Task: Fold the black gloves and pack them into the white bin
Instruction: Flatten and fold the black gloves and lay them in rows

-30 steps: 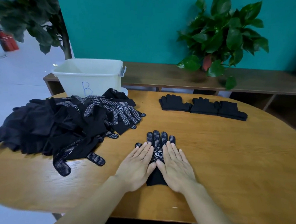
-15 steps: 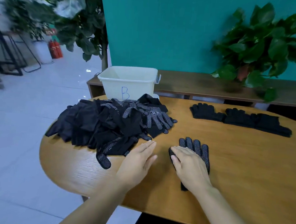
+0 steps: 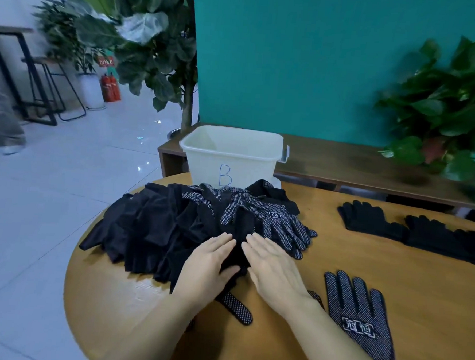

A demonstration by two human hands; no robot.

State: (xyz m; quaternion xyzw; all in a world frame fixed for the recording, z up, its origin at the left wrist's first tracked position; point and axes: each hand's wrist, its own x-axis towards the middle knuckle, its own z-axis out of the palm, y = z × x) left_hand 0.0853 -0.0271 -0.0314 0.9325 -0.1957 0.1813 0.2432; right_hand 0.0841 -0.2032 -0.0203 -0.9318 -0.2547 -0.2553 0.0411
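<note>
My left hand (image 3: 209, 264) and right hand (image 3: 271, 265) lie side by side on the near edge of the pile of black gloves (image 3: 189, 227) heaped on the round wooden worktop (image 3: 391, 278). The left hand's fingers are laid flat on the black fabric with the thumb tucked against a fold, which it seems to pinch; the right hand rests released, fingers straight and together, palm down on the cloth. Just to my right a single dotted glove (image 3: 358, 318) lies flat, dotted side up and fingers pointing away from me, apart from both hands. Further back on the right, a row of folded gloves (image 3: 411, 232) sits near the far edge of the worktop. The white bin (image 3: 232, 154), marked with a blue letter B, stands behind the pile, touching it, its inside only partly visible. A leafy plant (image 3: 446, 109) stands on the bench (image 3: 343, 161) by the teal wall.
</note>
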